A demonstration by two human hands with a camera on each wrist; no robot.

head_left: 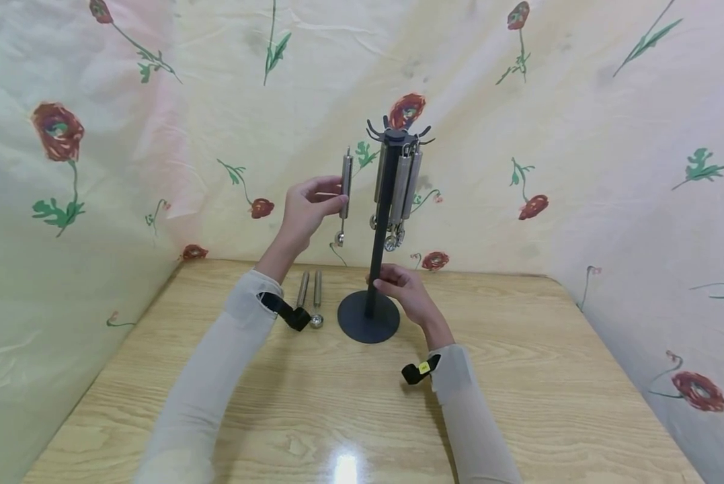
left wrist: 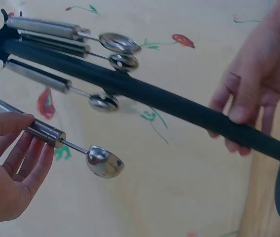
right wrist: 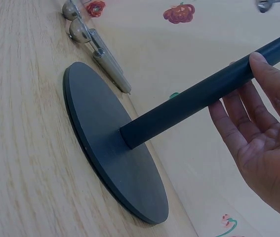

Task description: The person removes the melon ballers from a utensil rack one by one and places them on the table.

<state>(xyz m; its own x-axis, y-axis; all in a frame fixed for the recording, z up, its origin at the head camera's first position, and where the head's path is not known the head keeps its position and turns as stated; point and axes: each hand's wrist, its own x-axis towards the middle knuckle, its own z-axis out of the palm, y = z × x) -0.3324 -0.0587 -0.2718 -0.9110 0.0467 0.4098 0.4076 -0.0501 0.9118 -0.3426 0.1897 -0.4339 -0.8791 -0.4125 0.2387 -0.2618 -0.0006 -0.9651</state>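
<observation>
While the right hand [head_left: 409, 293] is gripping the black post [head_left: 378, 249], the left hand [head_left: 304, 210] is pinching a metal scoop [head_left: 346, 171] left of it.
Hanging utensils [head_left: 400, 191] are sitting beside it, one partly hidden behind; two loose utensils [head_left: 317, 289] are lying near the back edge of the worktop [head_left: 337, 390].

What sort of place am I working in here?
Possibly a small makeshift recording booth: flowered sheeting surrounds the back and sides of a wood-grain table, which bears a black hook stand hung with metal utensils.
</observation>
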